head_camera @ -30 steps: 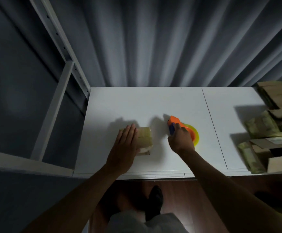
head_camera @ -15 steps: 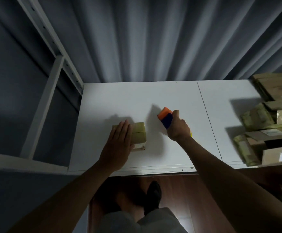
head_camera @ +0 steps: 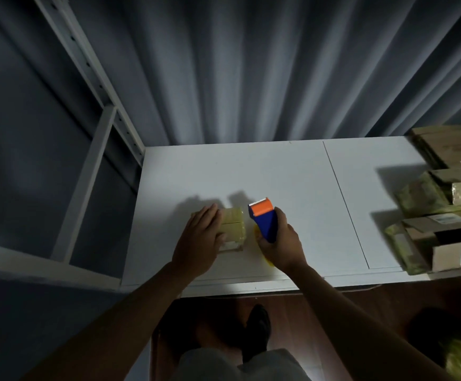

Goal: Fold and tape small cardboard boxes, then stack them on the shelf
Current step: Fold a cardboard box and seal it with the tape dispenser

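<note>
A small cardboard box (head_camera: 232, 229) sits on the white tabletop (head_camera: 292, 174), near the front edge and toward the left side. The left hand (head_camera: 199, 243) lies flat on top of the box with straight fingers. It is probably pressing down so the box does not slide while tape goes on.

The right hand (head_camera: 281, 243) has its fingers wrapped around the blue handle of a tape gun (head_camera: 263, 218). The orange end with the little teeth points away from the person, just beside the right side of the box. It looks ready to lay tape over the top. A bit of yellow tape roll (head_camera: 267, 261) peeks out under the hand.

The box already looks shiny and yellowish, so some tape may be on it. The room is dim, so I cannot tell if the flaps are fully shut.

More cardboard boxes (head_camera: 449, 213) are piled at the right edge of the tabletop. Some are cut off by the side of the picture, and they are too dark to count. A white shelf frame (head_camera: 86, 193) stands at the left, but what is on it cannot be seen. The left hand hides most of the box top.
</note>
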